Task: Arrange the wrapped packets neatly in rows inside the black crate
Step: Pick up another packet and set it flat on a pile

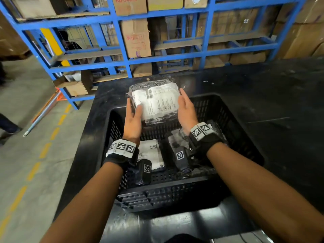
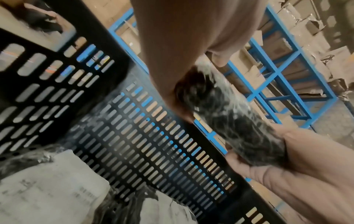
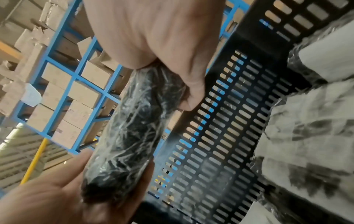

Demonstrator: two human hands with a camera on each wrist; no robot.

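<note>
Left hand (image 1: 132, 121) and right hand (image 1: 186, 109) clamp opposite edges of one wrapped packet (image 1: 156, 100), label up, centre frame above the far wall of the black crate (image 1: 245, 137), presumably to lower it level. Other packets (image 1: 152, 153) lie below.

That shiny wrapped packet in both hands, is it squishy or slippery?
The wrapped packet probably gives a little: its clear film is wrinkled over dark contents. The glossy film may be slippery, perhaps why the left hand and right hand both hold it.
</note>
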